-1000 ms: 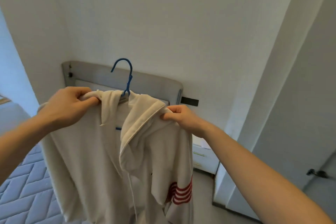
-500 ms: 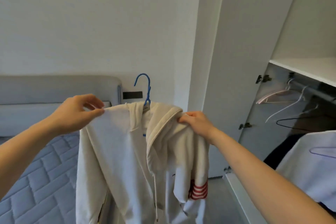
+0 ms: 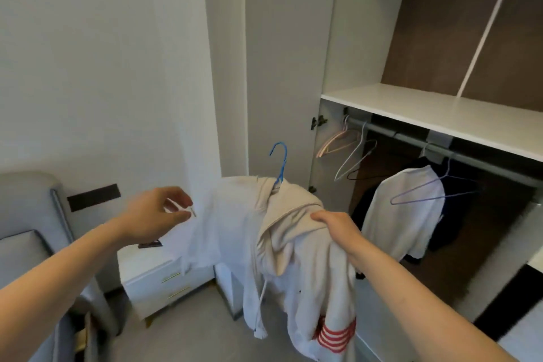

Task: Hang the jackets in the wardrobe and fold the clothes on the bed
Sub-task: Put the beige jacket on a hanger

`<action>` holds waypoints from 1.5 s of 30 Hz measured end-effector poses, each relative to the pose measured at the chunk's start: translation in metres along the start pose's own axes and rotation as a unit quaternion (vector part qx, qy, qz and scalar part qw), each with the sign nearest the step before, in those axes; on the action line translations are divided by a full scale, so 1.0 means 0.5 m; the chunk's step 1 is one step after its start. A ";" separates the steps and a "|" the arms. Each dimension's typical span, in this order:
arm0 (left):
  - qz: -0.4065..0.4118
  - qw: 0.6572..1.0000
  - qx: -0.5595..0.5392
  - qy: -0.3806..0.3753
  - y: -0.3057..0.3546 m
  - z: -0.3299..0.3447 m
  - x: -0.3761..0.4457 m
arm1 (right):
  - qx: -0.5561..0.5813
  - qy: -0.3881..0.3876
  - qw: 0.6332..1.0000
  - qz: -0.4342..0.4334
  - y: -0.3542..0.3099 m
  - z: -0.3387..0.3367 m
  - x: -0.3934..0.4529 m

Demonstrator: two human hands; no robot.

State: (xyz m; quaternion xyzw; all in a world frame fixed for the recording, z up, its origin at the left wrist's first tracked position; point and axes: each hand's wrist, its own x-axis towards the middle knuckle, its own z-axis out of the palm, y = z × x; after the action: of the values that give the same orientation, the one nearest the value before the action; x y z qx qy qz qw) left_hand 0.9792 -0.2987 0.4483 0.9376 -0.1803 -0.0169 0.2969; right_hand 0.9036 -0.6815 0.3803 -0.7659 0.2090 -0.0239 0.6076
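head view: a cream hooded jacket (image 3: 282, 247) sits in the lower centre of the frame, draped on a blue hanger (image 3: 279, 166) whose hook stands up above the collar. the right hand (image 3: 338, 228) grips the jacket's shoulder on the right of centre, fingers curled into the cloth. the left hand (image 3: 158, 213) is at centre left, fingers loosely spread and apart from the fabric, holding nothing; the jacket's left shoulder hangs beside it with no hand on it.

the wardrobe rail (image 3: 435, 145) runs across the right of the frame under a white shelf (image 3: 440, 114), with empty hangers (image 3: 349, 150) and a hung white shirt (image 3: 405, 209) already on it. the jacket is not yet on the rail, but near the open wardrobe door (image 3: 288, 67).

risks, as i judge them: with only one shoulder gripped, the free side could slide off the hanger arm and the whole jacket drop to the floor. the hook points loosely upward and nothing steadies it, so it may twist and miss the rail, or snag the empty hangers and knock one down. the dangling drawstring and sleeve could catch on the door edge.
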 end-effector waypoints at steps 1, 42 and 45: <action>0.017 1.000 -0.004 -0.017 0.015 0.014 0.028 | 0.026 0.023 0.999 0.017 0.007 -0.014 0.009; 0.294 0.915 0.001 -0.276 0.462 0.394 0.775 | 0.275 0.448 0.838 0.146 0.092 -0.403 0.416; 0.287 0.919 -0.013 -0.269 0.484 0.391 0.814 | 0.256 0.459 0.837 0.150 0.081 -0.432 0.480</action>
State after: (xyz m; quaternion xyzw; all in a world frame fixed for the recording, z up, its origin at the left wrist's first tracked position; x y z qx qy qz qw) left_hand 1.2532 -0.7316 0.4543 0.8017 -0.5145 -0.1850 0.2414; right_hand 1.0477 -0.9714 0.3461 -0.4436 0.5631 -0.3338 0.6121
